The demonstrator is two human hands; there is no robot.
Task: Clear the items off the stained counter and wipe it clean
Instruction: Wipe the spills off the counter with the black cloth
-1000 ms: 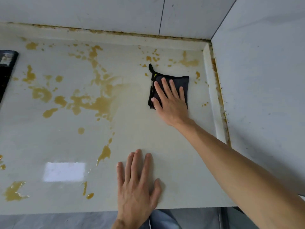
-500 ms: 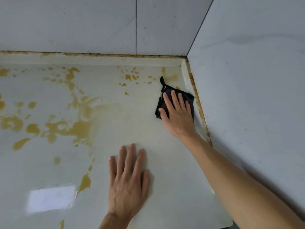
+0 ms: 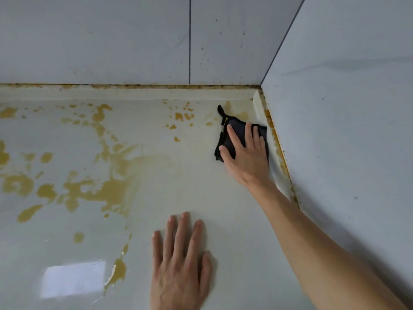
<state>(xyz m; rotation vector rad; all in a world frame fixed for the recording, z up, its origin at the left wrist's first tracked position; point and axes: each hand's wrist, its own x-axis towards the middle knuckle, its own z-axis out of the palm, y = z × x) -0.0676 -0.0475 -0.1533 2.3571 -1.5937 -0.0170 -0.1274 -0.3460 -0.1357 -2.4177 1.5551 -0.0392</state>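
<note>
Black cloth [image 3: 230, 139] sits under the right hand [image 3: 245, 153], fingers straight, pressing it flat at 1 o'clock, now tight in the back-right corner against the raised edge; 1 s ago it was further out, left of there. Left hand [image 3: 181, 265] stays flat, fingers spread, bracing on the counter [image 3: 223, 198] at 6 o'clock. No loose items visible. Judgement: right side mostly wiped, yellow-brown stains [image 3: 105, 189] from 9 to 11 o'clock still to do.

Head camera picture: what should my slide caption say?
Right hand presses a dark cloth into the stained counter's back corner; left hand rests flat.
</note>
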